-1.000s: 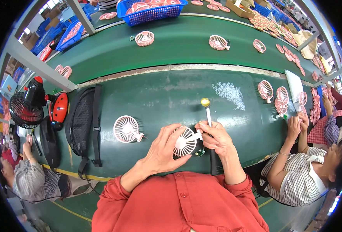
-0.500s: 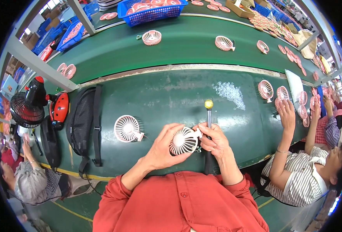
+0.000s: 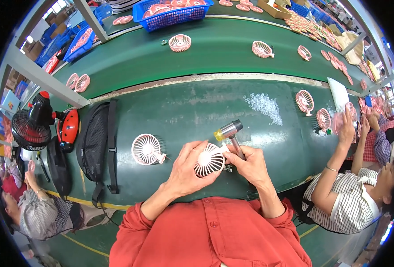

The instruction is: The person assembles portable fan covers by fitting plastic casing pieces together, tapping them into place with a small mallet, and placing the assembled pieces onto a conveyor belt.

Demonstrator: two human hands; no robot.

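My left hand (image 3: pixel 183 169) is wrapped round a pink-and-white slotted fan housing (image 3: pixel 209 161), its ribbed face turned up. On the right of the housing, my right hand (image 3: pixel 251 165) grips a mallet by its handle (image 3: pixel 237 147). The mallet's head (image 3: pixel 228 130), with a yellow face and a dark grey end, is raised just above the housing's neck. The right thumb lies close to that neck; whether it touches cannot be made out. A second fan housing (image 3: pixel 146 149) with a short neck lies on the green table to the left.
Small clear plastic pieces (image 3: pixel 264 107) lie scattered beyond my hands. A black bag (image 3: pixel 97 147), a red-black device (image 3: pixel 67 127) and a black fan (image 3: pixel 31 124) stand left. Housings (image 3: pixel 179 43) sit on the green conveyor belt (image 3: pixel 219 53). A co-worker's hand (image 3: pixel 346 131) is at right.
My right hand has taken up the mallet from upright on the table and tilted its head over the housing. Housings on the belt have shifted slightly right. The co-worker's hand at right moved.
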